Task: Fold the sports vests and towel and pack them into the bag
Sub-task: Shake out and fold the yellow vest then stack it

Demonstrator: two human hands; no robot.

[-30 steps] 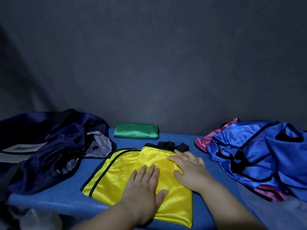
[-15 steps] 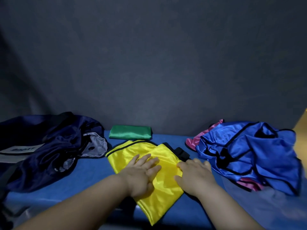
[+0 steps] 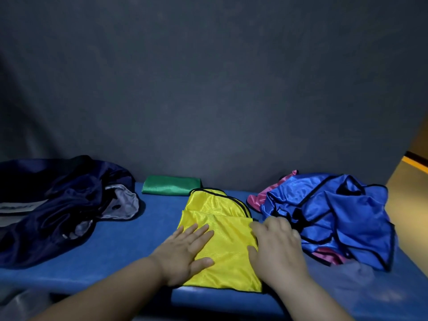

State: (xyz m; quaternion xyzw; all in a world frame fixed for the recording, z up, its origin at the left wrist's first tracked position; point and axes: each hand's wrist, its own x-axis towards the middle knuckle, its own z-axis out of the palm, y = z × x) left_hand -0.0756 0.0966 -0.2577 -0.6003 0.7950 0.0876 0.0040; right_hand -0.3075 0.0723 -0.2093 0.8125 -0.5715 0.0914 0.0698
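1. Surface: a desk [image 3: 150, 230] with a blue top. A dark grey cloth backdrop [image 3: 208, 100] hangs behind it. A strip of orange-yellow wall [image 3: 414, 177] shows at the far right.
2. Count: one navy bag [image 3: 58, 205], one folded green vest [image 3: 170, 188], one yellow vest [image 3: 222, 242], one heap of blue vest fabric [image 3: 335, 216] and two hands. How many vests are in the heap cannot be told. Pink fabric [image 3: 256, 198] shows under the heap at its far-left and near edges.
3. The bag lies slumped at the left with its pale grey lining showing. The green vest sits at the back, against the backdrop.
4. The yellow vest lies flat at the centre front, between the bag and the blue heap. Its long axis runs from near to far, and its black-trimmed rounded end points toward the backdrop. One fold edge crosses it widthwise.
5. The left hand [image 3: 185, 251] lies palm down on the vest's left part, fingers straight and spread.
6. The right hand [image 3: 275, 249] rests on the vest's right edge, just beside the blue heap. Its fingers bend downward and their tips are hidden, so I cannot tell whether they grip the fabric.
7. A pale grey cloth [image 3: 356, 272] lies at the near right, blurred.
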